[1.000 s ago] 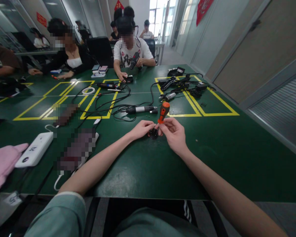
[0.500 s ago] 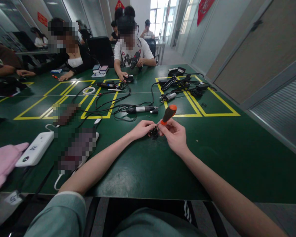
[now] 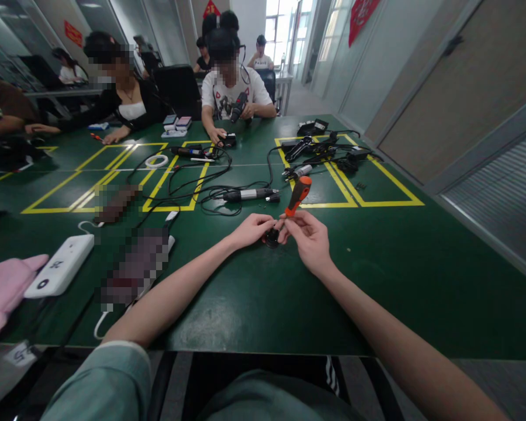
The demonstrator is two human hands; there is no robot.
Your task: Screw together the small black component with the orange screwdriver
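My right hand pinches the shaft of a small screwdriver with an orange and black handle; the handle leans up and to the right. Its tip points down at a small round black part that rests on the green table. My left hand has its fingers closed on that black part from the left. The two hands touch over the part, which is mostly hidden by the fingers.
Just beyond my hands lie a silver and black pen-shaped tool and tangled black cables. Yellow tape squares mark the table. More tools lie at the far right. A white box and pink cloth sit left. Other people sit across.
The screwdriver handle stood nearly upright, tilted far to the right, and now leans less. My hands and the black part stay in the same spot.
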